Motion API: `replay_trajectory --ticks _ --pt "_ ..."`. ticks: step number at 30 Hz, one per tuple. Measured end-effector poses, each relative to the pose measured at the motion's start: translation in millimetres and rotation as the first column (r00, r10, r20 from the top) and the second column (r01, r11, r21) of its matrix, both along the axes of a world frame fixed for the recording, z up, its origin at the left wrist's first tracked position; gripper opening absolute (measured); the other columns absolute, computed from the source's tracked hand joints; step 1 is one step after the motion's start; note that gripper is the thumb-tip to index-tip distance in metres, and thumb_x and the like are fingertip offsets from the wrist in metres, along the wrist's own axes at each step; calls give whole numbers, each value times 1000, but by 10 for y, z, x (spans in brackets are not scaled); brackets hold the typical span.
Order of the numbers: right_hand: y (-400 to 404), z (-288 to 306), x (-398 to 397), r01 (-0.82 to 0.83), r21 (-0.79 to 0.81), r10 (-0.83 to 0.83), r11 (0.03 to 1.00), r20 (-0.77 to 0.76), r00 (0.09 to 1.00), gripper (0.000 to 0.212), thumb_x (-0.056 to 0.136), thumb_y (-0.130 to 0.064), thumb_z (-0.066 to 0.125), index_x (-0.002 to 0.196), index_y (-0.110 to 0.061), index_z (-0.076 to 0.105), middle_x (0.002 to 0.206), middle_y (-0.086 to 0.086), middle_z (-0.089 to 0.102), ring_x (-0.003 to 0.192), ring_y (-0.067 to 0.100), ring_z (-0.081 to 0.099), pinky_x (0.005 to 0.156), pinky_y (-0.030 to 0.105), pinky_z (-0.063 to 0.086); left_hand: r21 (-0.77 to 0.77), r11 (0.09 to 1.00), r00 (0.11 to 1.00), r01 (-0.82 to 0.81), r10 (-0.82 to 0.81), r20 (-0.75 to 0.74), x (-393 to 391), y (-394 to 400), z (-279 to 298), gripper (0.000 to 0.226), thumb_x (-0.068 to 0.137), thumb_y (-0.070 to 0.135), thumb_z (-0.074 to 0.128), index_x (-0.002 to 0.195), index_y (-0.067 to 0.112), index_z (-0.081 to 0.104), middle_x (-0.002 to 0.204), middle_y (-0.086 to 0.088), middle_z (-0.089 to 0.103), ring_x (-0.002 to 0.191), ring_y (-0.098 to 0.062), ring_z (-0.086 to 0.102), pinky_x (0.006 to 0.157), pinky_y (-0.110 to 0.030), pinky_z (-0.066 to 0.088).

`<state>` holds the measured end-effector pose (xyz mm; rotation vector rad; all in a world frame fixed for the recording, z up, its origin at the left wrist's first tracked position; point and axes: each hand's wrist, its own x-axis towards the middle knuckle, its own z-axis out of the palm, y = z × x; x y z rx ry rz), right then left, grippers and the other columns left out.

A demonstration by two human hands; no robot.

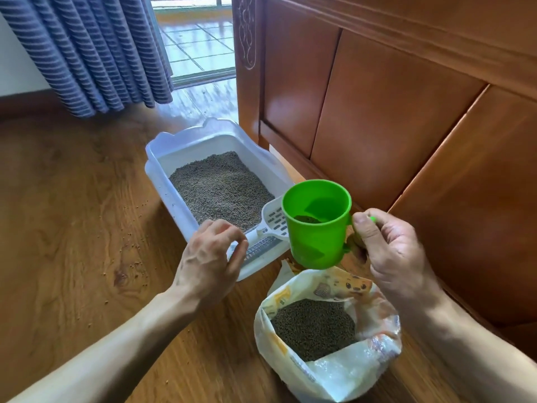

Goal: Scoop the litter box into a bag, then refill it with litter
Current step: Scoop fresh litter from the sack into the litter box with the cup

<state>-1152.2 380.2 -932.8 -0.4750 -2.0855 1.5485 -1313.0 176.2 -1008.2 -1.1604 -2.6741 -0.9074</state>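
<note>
A white litter box (162, 158) sits on the wooden floor, holding a bed of grey-brown litter (220, 187). A white slotted scoop (274, 221) lies across its near end, and my left hand (209, 257) pinches the scoop's handle. My right hand (392, 251) grips the handle of a green plastic cup (316, 245), held upright above the gap between box and bag; a little litter lies in its bottom. An open litter bag (334, 370), white and yellow with a printed picture, stands near me and is filled with dark pellets (313, 327).
A tall wooden furniture panel (392, 112) runs along the right, close to the box and bag. Loose pellets (130, 242) are scattered on the floor to the left. A striped blue curtain (96, 53) and a balcony door sill (203, 77) lie beyond.
</note>
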Motion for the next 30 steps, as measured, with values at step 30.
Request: replay_trajectory --ticks 30 --pt "-337 -245 -2424 -469 874 90 127 461 883 27 80 -33 73 67 -9 69 74 12 63 76 32 58 65 42 51 241 951 975 -193 159 154 -627 -523 -232 24 90 37 54 80 20 69 82 11 66 83 -14 59 76 -33 48"
